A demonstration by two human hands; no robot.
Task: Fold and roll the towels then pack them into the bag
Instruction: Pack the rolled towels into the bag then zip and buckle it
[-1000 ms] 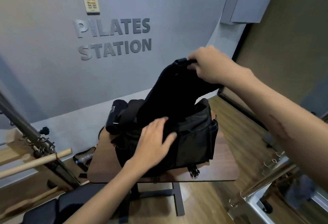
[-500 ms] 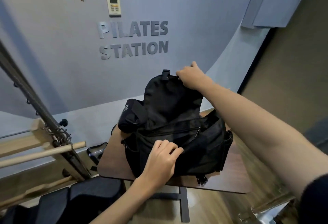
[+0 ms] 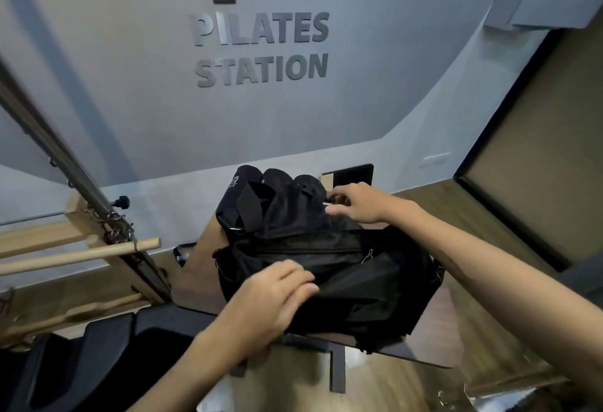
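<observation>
Bag: a black fabric bag (image 3: 342, 268) lies on the small brown table (image 3: 434, 343), its flap (image 3: 293, 215) thrown back toward the wall.
Towels: dark rolled bundles (image 3: 248, 176) sit at the far edge of the bag, just beside the flap; they look like rolled towels, though the frame is too dark and blurred to be certain.
Left hand: the left hand (image 3: 270, 300) rests on the near front face of the bag, its fingers (image 3: 303, 284) lightly curled and pressed into the cloth; whether they pinch a fold cannot be told.
Right hand: the right hand (image 3: 355, 204) is at the far right edge of the flap, its fingers (image 3: 336, 199) bent and touching the fabric; a firm grip cannot be confirmed.
Step in hand (judged): opening the bag and holding it steady so the rolls can go in.
Method advised: keep the left hand bearing down so the bag does not slide on the table; lay the flap fully clear before reaching for a roll; find the zip pull (image 3: 368, 255) and open the main mouth wide.
Risk: soft sides may collapse, and rolls may loosen if forced in.
Surroundings: grey wall with lettering (image 3: 261, 49); wooden bars (image 3: 81, 251) at left.
</observation>
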